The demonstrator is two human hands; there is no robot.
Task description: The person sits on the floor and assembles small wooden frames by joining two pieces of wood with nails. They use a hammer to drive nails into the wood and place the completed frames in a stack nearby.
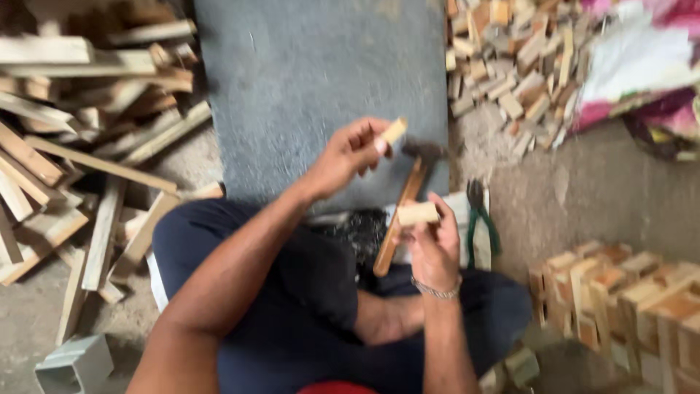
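Clamped grips: left hand (pixel 346 157) pinches a small wood block (pixel 394 131); right hand (pixel 432 244), at five o'clock, grasps another block (pixel 418 213) and a hammer (pixel 399 215).

Two small pale wooden blocks (pixel 394 131) (pixel 418 213), one per raised hand, over a wooden-handled hammer (pixel 402 211).

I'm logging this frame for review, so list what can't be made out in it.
- Head view, hammer: the head is motion-blurred, and the handle's lower end is hidden behind the right hand.
- Small wood block in the left hand: its lower part is covered by fingers.
- Pliers: the jaws are too small and blurred to read.
- Stacked wood pieces: cut off by the right and bottom edges.
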